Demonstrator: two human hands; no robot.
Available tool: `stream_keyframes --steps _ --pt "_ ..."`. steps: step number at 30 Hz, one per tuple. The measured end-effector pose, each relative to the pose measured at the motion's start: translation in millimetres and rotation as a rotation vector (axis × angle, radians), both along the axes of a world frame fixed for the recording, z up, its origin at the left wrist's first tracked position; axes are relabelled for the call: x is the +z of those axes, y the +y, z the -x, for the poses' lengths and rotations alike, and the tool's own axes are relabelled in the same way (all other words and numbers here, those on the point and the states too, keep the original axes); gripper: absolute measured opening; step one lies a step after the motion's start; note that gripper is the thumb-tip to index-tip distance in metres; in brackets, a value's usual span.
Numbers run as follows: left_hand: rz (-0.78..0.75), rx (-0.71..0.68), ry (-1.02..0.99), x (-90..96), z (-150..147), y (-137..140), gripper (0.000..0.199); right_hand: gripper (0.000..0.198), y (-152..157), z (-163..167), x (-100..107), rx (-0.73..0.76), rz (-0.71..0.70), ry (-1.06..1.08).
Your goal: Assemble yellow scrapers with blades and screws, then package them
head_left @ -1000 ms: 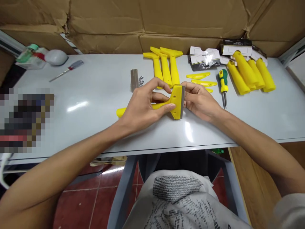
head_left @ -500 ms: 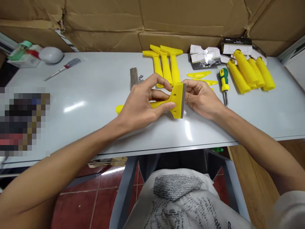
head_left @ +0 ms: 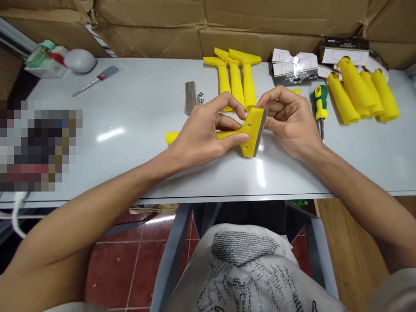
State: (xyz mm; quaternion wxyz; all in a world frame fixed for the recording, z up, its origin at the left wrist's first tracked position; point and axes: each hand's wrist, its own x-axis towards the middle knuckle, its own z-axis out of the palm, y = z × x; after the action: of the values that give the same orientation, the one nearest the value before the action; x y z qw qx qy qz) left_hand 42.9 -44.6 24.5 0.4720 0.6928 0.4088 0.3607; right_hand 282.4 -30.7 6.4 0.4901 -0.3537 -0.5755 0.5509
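A yellow scraper point(head_left: 252, 143) with a grey metal blade point(head_left: 260, 133) along its wide head is held just above the table's front part, its handle pointing left. My left hand point(head_left: 208, 132) is closed round the neck and head, with the thumb lying on the face near the lower hole. At the blade side, my right hand point(head_left: 289, 123) pinches the head's upper corner with thumb and fingertips; the far fingers are partly hidden. Two small holes show in the head, and the upper one has a shiny spot.
Behind my hands lie several yellow scraper handles point(head_left: 248, 82), a stack of blades point(head_left: 190, 97) and small screws point(head_left: 200, 98). To the right are a green-yellow screwdriver point(head_left: 321, 104), yellow sleeves point(head_left: 355, 86) and printed packaging point(head_left: 294, 69). Another screwdriver point(head_left: 97, 80) lies at left.
The view has shifted a little, so things sit further right and higher. The scraper's head is tilted more, and my right hand has moved up along the blade to its upper corner.
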Motion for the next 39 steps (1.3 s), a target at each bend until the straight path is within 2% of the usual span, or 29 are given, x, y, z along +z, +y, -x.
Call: stream_keyframes --steps 3,7,15,21,25,31,36,39 --pt "0.007 0.006 0.019 -2.1 0.7 -0.2 0.061 0.071 -0.7 0.7 1.7 -0.003 0.048 -0.018" --pt "0.005 0.018 0.029 -4.0 1.5 -1.4 0.057 0.066 -1.1 0.6 1.7 0.034 0.097 -0.009" --pt "-0.002 0.034 0.04 -4.6 -0.9 -3.0 0.06 0.062 -0.7 -1.3 -4.4 0.008 0.087 -0.04" --pt "-0.009 0.054 0.045 -3.5 -1.4 -4.6 0.059 0.063 -1.6 0.1 -1.5 0.043 0.048 -0.023" --pt "-0.03 0.049 0.048 -4.0 -2.3 -2.6 0.06 0.062 -7.2 -2.8 6.7 0.01 0.017 -0.063" --pt "-0.092 0.056 0.034 -8.7 -0.4 1.7 0.056 0.053 -16.3 -4.0 13.8 -0.011 -0.041 -0.121" --pt "-0.179 0.048 0.058 -14.9 -1.6 3.4 0.046 0.05 -9.8 -6.5 8.3 0.073 -0.089 -0.099" --pt "-0.212 0.052 0.059 -19.6 -0.2 8.4 0.041 0.037 1.1 -10.0 -1.7 0.048 -0.141 -0.134"
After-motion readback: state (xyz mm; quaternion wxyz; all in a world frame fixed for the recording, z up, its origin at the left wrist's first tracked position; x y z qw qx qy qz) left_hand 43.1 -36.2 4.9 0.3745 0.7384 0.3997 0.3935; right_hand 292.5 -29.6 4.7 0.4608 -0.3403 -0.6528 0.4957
